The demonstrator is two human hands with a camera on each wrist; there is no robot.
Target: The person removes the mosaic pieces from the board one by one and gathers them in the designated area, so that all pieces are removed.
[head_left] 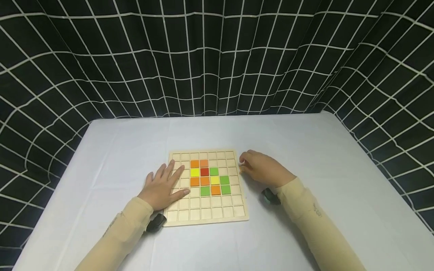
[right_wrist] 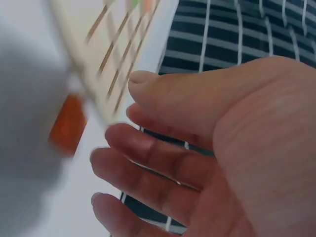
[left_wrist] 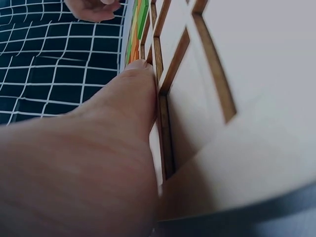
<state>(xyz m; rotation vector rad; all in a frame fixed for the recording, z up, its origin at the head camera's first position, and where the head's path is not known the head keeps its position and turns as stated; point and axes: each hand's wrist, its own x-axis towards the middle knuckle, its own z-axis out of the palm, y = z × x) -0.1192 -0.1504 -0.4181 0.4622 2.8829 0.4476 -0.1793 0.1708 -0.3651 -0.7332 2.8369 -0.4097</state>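
Note:
A square wooden grid board (head_left: pixel 217 212) lies on the table with orange, yellow, green and red square tiles (head_left: pixel 205 172) set in its middle cells. My left hand (head_left: pixel 161 190) rests with fingers spread over the board's left side, its thumb (left_wrist: pixel 133 84) along the grid ridges. Beside the board's right edge, my right hand (head_left: pixel 262 167) hovers with its fingers loosely bent. In the right wrist view, a gap shows between the thumb (right_wrist: pixel 182 91) and the fingers, with nothing in it. A blurred orange tile (right_wrist: pixel 69 126) shows beyond the fingertips, close by the board's edge.
White cloth covers the table (head_left: pixel 298 139) around the board. Black curtains (head_left: pixel 210 56) with a white grid hang behind it and on both sides. A dark wrist device (head_left: pixel 156 223) sits under the left wrist, another (head_left: pixel 271 196) under the right.

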